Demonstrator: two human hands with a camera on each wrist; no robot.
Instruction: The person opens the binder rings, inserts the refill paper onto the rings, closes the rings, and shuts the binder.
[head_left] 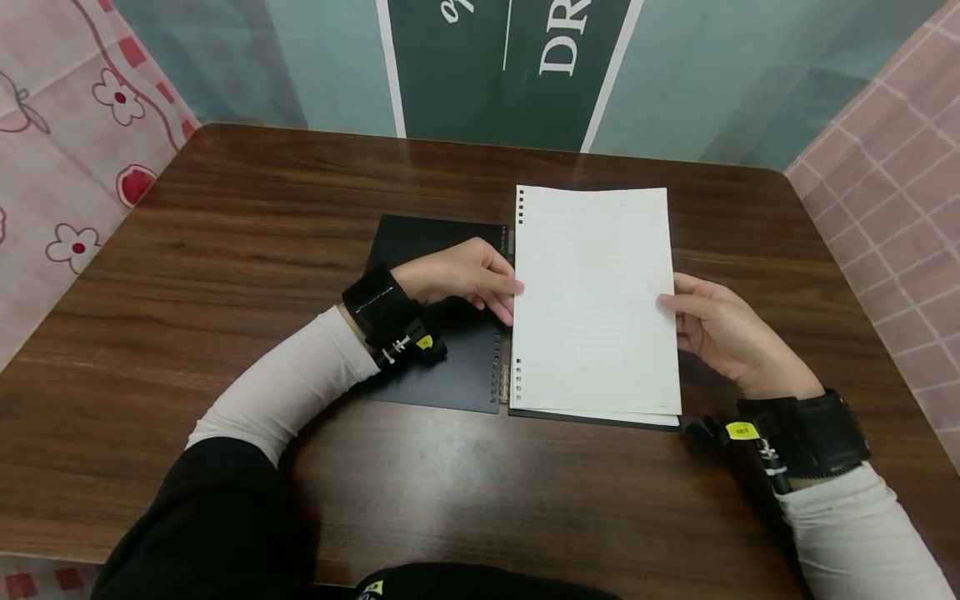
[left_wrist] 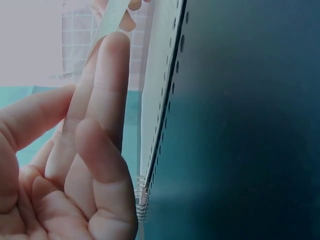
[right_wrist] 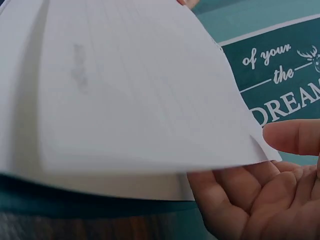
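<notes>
A black ring binder (head_left: 431, 333) lies open on the brown wooden table (head_left: 225, 275). Above its right half I hold a white lined loose-leaf sheet (head_left: 592, 300) with punched holes down its left edge. My left hand (head_left: 510, 296) pinches the sheet's left edge beside the binder rings (head_left: 504, 383). My right hand (head_left: 671, 304) pinches the right edge, thumb on top. In the left wrist view, my fingers (left_wrist: 100, 125) reach up to the paper edge (left_wrist: 112, 20), next to the black cover (left_wrist: 240, 125). The right wrist view shows the sheet (right_wrist: 125, 90) bowed above my palm (right_wrist: 260, 190).
More white sheets (head_left: 600, 414) lie in the binder's right half under the held one. A dark green poster (head_left: 510, 75) with white lettering stands behind the table. Pink patterned panels close in the left (head_left: 67, 150) and right (head_left: 892, 208) sides.
</notes>
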